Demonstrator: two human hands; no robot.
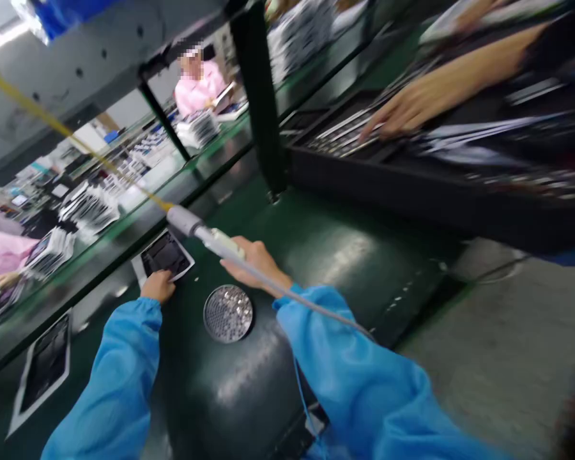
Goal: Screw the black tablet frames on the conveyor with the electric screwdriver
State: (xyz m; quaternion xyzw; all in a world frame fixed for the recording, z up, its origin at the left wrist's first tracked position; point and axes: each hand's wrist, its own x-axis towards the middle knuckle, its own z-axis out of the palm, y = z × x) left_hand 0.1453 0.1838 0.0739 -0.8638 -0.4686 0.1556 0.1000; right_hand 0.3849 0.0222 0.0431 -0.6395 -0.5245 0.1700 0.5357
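Observation:
My right hand (pixel 255 260) is closed around a grey electric screwdriver (pixel 206 235) with a grey cord running back over my blue sleeve and a yellow cable above it. My left hand (pixel 158 285) rests with curled fingers on the near edge of a flat dark panel with a white frame (pixel 165 255) lying on the dark green belt (pixel 316 255). A round metal dish of small screws (pixel 228 313) sits between my two hands.
Another white-framed panel (pixel 45 364) lies at the lower left. A black post (pixel 259 96) rises behind. A co-worker's hand (pixel 402 112) reaches into a black tray (pixel 412 185) at the upper right. People in pink (pixel 199 86) sit among stacked panels beyond.

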